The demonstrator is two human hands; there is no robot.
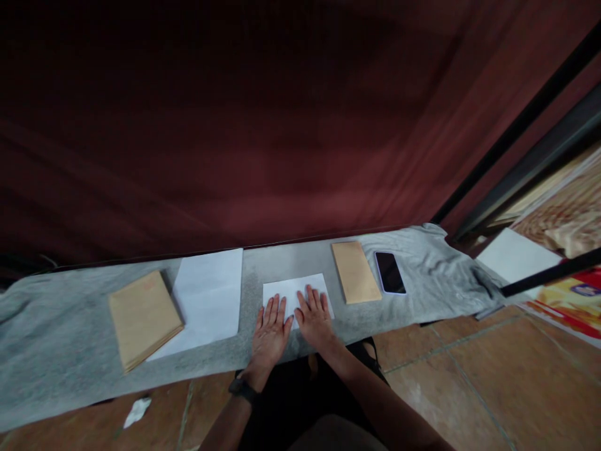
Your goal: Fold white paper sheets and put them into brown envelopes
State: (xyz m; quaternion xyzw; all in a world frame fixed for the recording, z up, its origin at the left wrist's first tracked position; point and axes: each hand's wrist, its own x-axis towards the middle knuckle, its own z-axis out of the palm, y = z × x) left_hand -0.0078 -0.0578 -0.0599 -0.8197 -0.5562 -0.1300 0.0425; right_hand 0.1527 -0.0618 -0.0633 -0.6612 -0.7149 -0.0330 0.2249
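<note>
A small white sheet of paper (297,285), perhaps folded, lies on the grey cloth in front of me. Flat on its left part rests my left hand (271,326), fingers stretched out. My right hand (313,316) presses flat on its right part, fingers spread. Both hands cover much of the lower half of the paper. To the right is a brown envelope (357,272), and beside that a phone (390,273) with a dark screen. On the left, a stack of brown envelopes (143,319) overlaps larger white paper (211,294).
The grey cloth (291,254) covers a long narrow surface against a dark red wall (282,156). Black bars (521,119) stand at the right, near a white board (516,254) and a colourful printed sheet (573,297). A crumpled white scrap (137,411) lies on the tiled floor (451,376).
</note>
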